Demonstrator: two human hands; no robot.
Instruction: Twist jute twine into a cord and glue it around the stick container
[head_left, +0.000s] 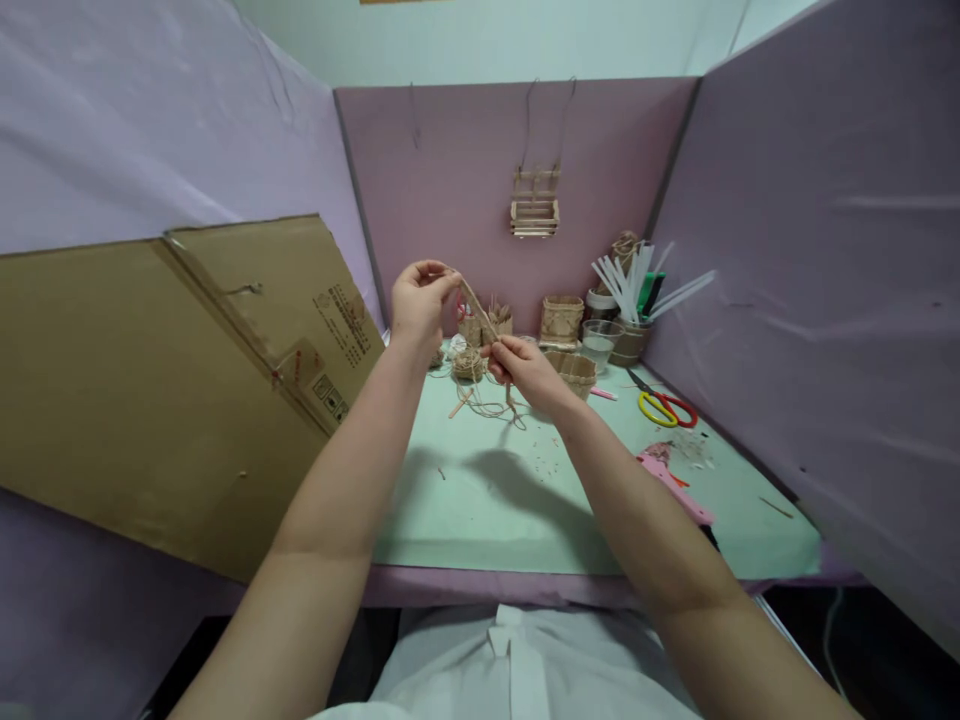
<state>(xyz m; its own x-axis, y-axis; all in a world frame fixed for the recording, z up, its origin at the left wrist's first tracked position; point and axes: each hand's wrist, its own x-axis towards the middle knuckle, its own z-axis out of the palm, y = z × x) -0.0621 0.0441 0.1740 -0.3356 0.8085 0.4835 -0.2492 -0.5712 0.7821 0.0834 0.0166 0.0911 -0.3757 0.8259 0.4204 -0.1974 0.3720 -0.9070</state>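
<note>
A braided strip of brown twine (pixel 478 305) stretches slantwise between my two raised hands above the table. My left hand (pixel 420 302), the higher one, pinches its upper end between thumb and fingers. Lower down and to the right, my right hand (pixel 527 368) is closed on the strip, and loose strand ends dangle beneath it. Behind my hands lies a ball of twine (pixel 468 365) with thin cord trailing over the table. A small woven basket (pixel 576 374) is partly hidden by my right hand.
Scissors (pixel 664 408) and a pink glue gun (pixel 675 487) lie on the right. A clear cup (pixel 598 345), a pot of white glue sticks (pixel 630 342) and another basket (pixel 562 320) stand at the back. A large cardboard sheet (pixel 150 390) leans on the left.
</note>
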